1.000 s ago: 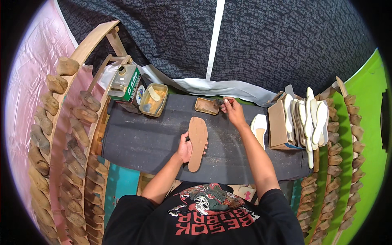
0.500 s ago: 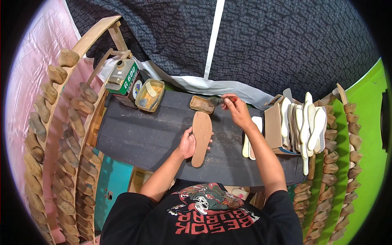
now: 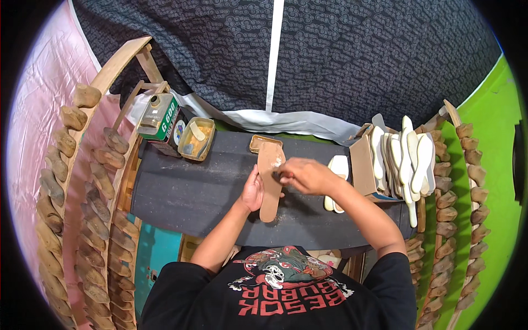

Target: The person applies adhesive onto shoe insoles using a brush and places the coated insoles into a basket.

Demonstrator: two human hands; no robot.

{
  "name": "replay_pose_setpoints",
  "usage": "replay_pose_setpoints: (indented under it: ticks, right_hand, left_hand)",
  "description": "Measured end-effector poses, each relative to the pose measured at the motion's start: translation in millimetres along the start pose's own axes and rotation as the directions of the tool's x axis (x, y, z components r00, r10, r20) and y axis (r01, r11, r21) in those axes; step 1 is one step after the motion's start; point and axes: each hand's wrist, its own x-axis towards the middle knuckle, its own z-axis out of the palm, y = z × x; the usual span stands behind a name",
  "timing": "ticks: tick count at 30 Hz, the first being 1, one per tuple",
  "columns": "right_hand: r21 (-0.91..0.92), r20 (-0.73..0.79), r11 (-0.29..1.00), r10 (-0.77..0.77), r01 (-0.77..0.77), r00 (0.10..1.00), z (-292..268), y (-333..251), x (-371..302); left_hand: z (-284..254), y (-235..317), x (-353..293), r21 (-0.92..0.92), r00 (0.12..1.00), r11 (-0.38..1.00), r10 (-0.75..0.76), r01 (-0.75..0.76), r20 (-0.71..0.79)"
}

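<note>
A tan shoe insole (image 3: 269, 185) lies lengthwise on the dark table top (image 3: 187, 192) in front of me. My left hand (image 3: 253, 190) holds its left edge near the middle. My right hand (image 3: 302, 175) is over the insole's upper part, fingers closed on a small applicator that I cannot make out clearly; a pale wet patch shows on the insole by the fingertips. Just beyond the insole's far end sits a small shallow tin (image 3: 259, 143).
A green glue can (image 3: 160, 117) and a square tub (image 3: 196, 138) stand at the table's back left. Pale insoles (image 3: 336, 171) lie to the right, by a cardboard box (image 3: 364, 166) holding several upright soles (image 3: 404, 157). Racks of wooden shoe lasts (image 3: 82, 181) flank both sides.
My right hand has come back from the small tin to the upper part of the insole. The left hand has stayed on the insole's edge.
</note>
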Motion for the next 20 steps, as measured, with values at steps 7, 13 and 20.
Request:
replay_pose_setpoints:
  ticks: [7, 13, 20]
  right_hand:
    - [0.069, 0.084, 0.984, 0.160, -0.166, 0.984, -9, -8, 4]
    - [-0.039, -0.289, 0.970, 0.218, -0.239, 0.932, -24, 20, 6]
    - [-0.032, 0.005, 0.999, 0.036, -0.036, 0.999, 11, -9, -14]
  left_hand:
    - [1, -8, 3, 0.049, 1.000, 0.999, -0.006, 0.007, -0.026]
    - [8, -9, 4, 0.021, 0.999, 1.000, -0.023, 0.022, 0.046]
    - [-4, -2, -2, 0.099, 0.999, 0.995, 0.006, -0.001, -0.048]
